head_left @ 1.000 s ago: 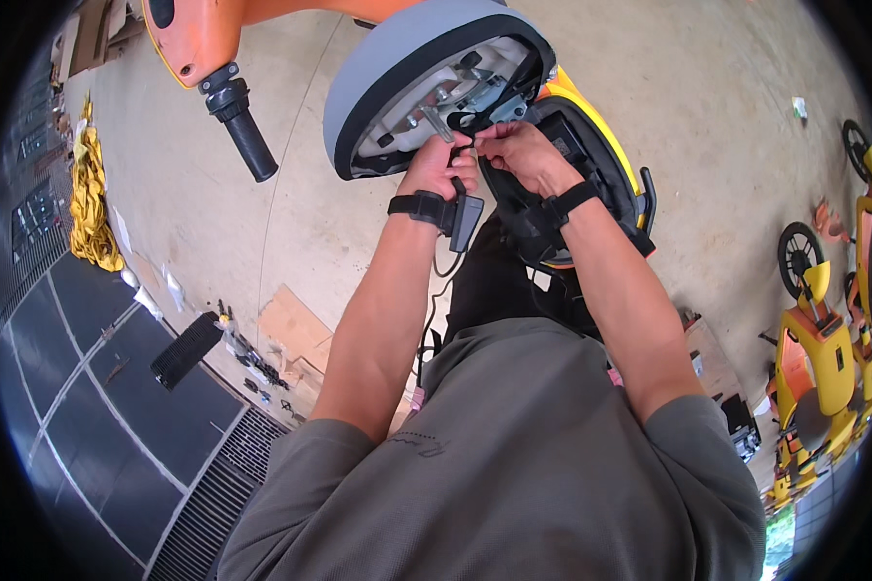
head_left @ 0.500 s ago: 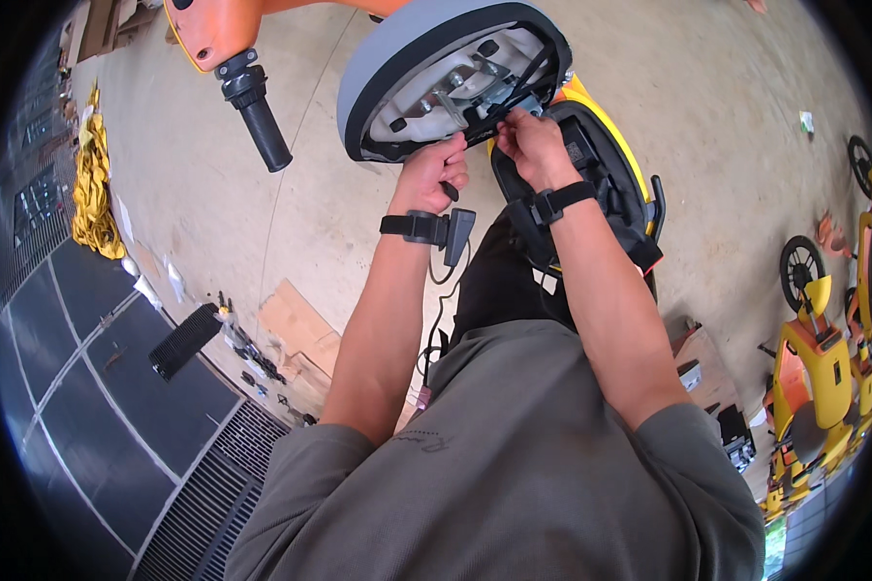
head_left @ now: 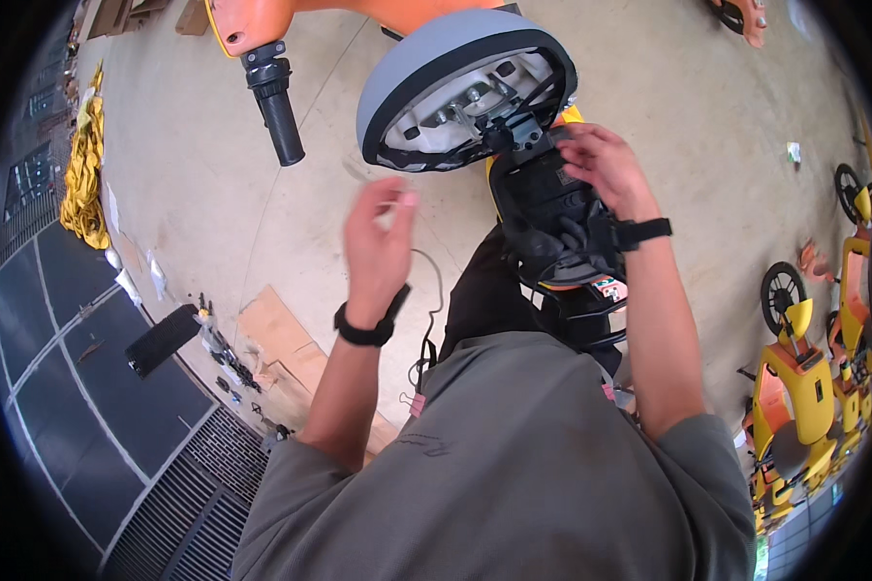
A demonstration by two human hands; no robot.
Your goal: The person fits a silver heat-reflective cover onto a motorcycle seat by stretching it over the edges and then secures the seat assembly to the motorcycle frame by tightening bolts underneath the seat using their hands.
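Observation:
An orange-and-yellow scooter has its grey seat [head_left: 421,73] tipped up. The white underside [head_left: 465,107] shows metal brackets and bolts, with a dark hinge [head_left: 523,134] at its lower edge. Below the hinge lies the open black storage compartment [head_left: 547,208]. My right hand [head_left: 610,174] hovers by the hinge and the compartment's rim, fingers loosely bent and apart, with nothing visible in it. Off the seat's lower left, my left hand [head_left: 376,237] is raised over the floor. Its fingers are smeared by motion, so whether it holds anything thin cannot be made out.
The scooter's black handlebar grip [head_left: 279,121] juts down at upper left. A thin dark cable [head_left: 438,290] hangs beside my waist. Flat cardboard [head_left: 286,324] and a yellow pile [head_left: 84,174] lie to the left. More yellow scooters [head_left: 794,387] stand at right.
Both hands have come away from the seat's underside. My left hand has moved left and down, my right hand to the right. The view has shifted slightly.

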